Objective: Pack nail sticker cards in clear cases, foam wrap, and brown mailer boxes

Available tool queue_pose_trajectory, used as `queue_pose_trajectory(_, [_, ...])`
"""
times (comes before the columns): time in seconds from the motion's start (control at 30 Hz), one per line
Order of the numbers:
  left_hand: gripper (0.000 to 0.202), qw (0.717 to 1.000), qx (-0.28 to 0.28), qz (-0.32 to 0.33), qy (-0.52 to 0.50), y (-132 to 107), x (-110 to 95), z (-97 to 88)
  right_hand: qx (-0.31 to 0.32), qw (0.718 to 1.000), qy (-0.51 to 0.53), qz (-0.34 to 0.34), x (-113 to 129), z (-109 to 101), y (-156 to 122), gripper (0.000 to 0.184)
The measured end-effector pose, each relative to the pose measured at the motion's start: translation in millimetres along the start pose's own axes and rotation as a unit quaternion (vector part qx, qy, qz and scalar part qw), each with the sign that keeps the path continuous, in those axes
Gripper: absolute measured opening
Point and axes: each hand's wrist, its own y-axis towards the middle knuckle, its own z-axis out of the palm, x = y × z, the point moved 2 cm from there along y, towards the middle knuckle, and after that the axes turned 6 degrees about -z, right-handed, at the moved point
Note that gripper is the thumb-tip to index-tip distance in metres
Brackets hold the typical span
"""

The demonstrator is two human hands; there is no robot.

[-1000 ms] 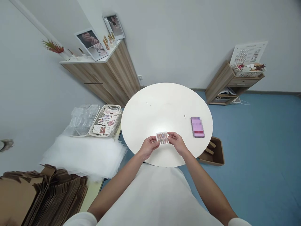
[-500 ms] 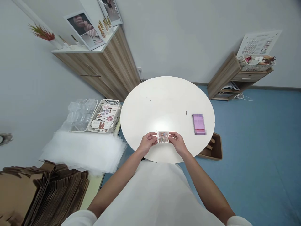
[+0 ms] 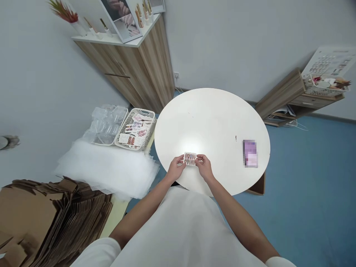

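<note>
Between my two hands is a small card of press-on nails (image 3: pixel 190 158), with two rows of pinkish, bluish and gold-toned nails on a white backing. My left hand (image 3: pixel 175 168) pinches its left edge, and my right hand (image 3: pixel 205 167) grips its right edge. The card is over the near side of the white oval table (image 3: pixel 205 122). Whether it rests on the surface or is held just above, I cannot tell. A purple blurred item (image 3: pixel 250 153) lies on the table's right side, with a tiny dark piece (image 3: pixel 236 138) near it.
Left of the table stand a basket of nail cards (image 3: pixel 136 129) and a basket of clear plastic cases (image 3: pixel 107 124). White film sheets (image 3: pixel 108 168) and folded cardboard (image 3: pixel 80 211) lie nearer. A wooden cabinet (image 3: pixel 150 63) is behind; a low shelf (image 3: pixel 286 92) stands right.
The view has swung, so the table and baskets sit further right in the picture. Both hands still hold the nail card, which is slightly tilted now.
</note>
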Motion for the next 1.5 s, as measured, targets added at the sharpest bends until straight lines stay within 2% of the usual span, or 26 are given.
queue_pose_trajectory(0.13, [0.05,0.998,-0.041,-0.019,0.032,18.1,8.3,-34.2,0.018,0.999,-0.043,0.006,-6.0,45.1,18.3,0.032])
queue_pose_trajectory(0.23, [0.053,0.996,-0.065,-0.039,0.039,37.6,16.6,-59.7,0.035,0.996,-0.081,-0.005,-9.9,76.8,32.4,0.04])
queue_pose_trajectory(0.37, [0.042,0.994,-0.065,-0.034,0.08,65.3,29.7,-86.8,0.054,0.988,-0.144,-0.02,-17.3,109.9,51.6,0.049])
queue_pose_trajectory(0.53, [0.034,0.987,-0.059,-0.003,0.151,88.5,42.5,-106.0,0.149,0.972,-0.178,-0.024,-25.7,138.5,68.1,0.031])
queue_pose_trajectory(0.67, [0.047,0.988,-0.068,-0.023,0.14,96.3,48.5,-111.9,0.125,0.972,-0.201,-0.009,-30.9,146.7,71.1,0.032])
queue_pose_trajectory(0.77, [0.057,0.99,-0.072,-0.034,0.115,97.0,51.7,-112.9,0.083,0.976,-0.2,0.007,-34.9,147.6,67.9,0.047])
queue_pose_trajectory(0.9, [0.059,0.992,-0.066,-0.051,0.092,95.7,54.9,-111.9,0.054,0.984,-0.16,0.056,-37.2,149.0,61.3,0.062])
queue_pose_trajectory(1.13, [0.06,0.996,-0.067,-0.049,0.045,108.3,47.7,-112.6,0.041,0.991,-0.1,0.084,-28.8,156.8,72.7,0.066])
queue_pose_trajectory(1.5, [0.058,0.999,-0.032,-0.028,0.008,141.0,29.6,-117.2,0.039,0.996,-0.048,0.059,-19.3,166.5,99.5,0.066])
